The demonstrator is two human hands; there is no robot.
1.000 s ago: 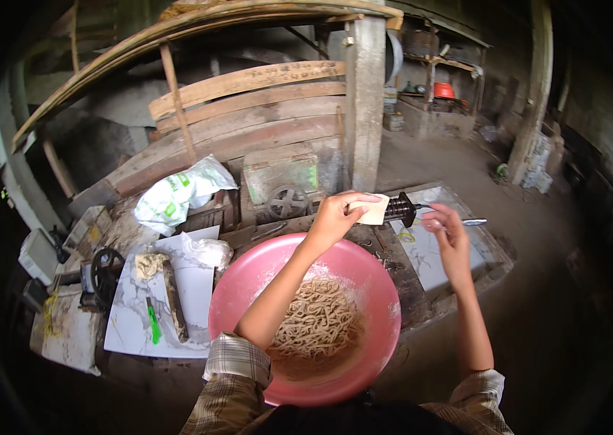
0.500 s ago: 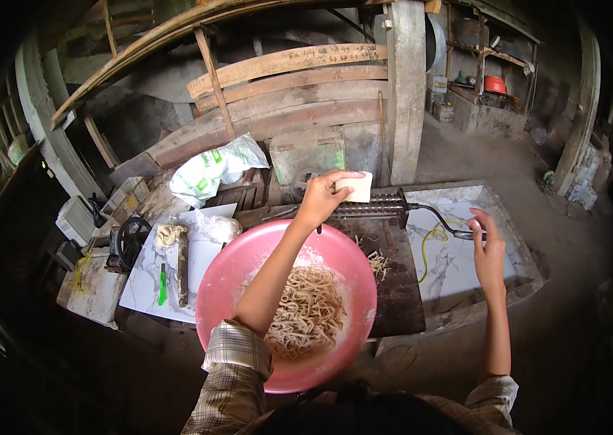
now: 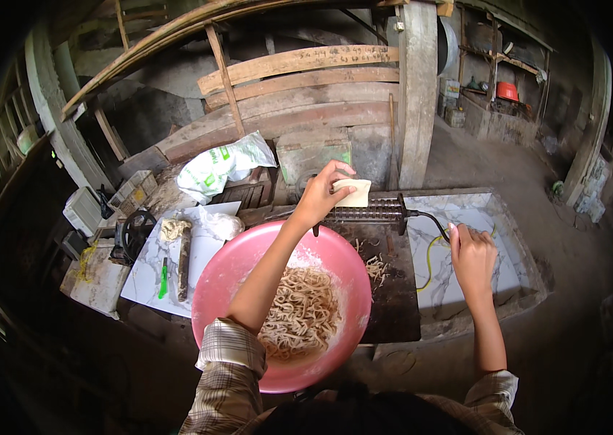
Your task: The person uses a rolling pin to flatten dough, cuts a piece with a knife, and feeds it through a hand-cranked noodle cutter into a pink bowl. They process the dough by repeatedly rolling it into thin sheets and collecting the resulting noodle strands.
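My left hand (image 3: 326,194) pinches a pale sheet of dough (image 3: 353,193) just above the ridged rollers of a hand-cranked noodle machine (image 3: 366,212). At the machine's right, my right hand (image 3: 474,254) is closed around the grip of its bent black crank handle (image 3: 429,215); the fingers hide the grip. Below my left forearm sits a wide pink basin (image 3: 355,290), floury inside, with a heap of cut noodles (image 3: 299,313) in it. A few noodle strands (image 3: 376,268) lie on the dark board beside the basin.
On a marble-patterned board (image 3: 148,279) at left lie a green knife (image 3: 163,278), a rolling stick (image 3: 184,270), a dough lump (image 3: 174,229) and a plastic bag (image 3: 221,224). A white sack (image 3: 225,168) lies behind. A concrete post (image 3: 416,94) rises beyond the machine. A yellow cord (image 3: 429,264) crosses the right-hand tray.
My right hand has closed on the crank and moved left and nearer with it. The dough sheet has sunk slightly toward the rollers. The whole view has shifted a little.
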